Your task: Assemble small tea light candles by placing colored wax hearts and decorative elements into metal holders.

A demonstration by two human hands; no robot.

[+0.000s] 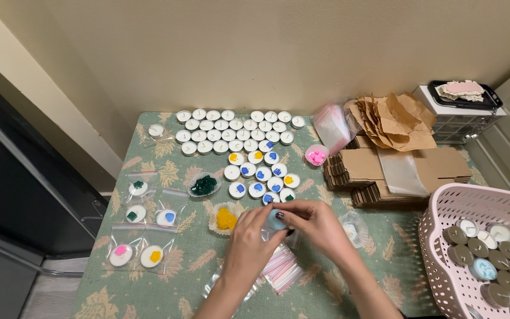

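Centre-bottom of frame: left hand (254,239) and right hand (314,223) meet, fingertips of both pinching one small tealight candle (277,220) with a pale blue top (partly hidden by fingers). Stack of clear zip bags (283,269) just below. Rows of white tealights (231,131) upper centre. Pink basket (444,260) lower right.

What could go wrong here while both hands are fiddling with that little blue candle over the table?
The left hand and right hand pinch the small blue candle just above the rows of decorated tealights; if the grip slips, it might knock them out of line. The paper cup of yellow pieces sits right beside the left hand, so a nudge could spill it. The stack of clear bags under the wrists could slide.
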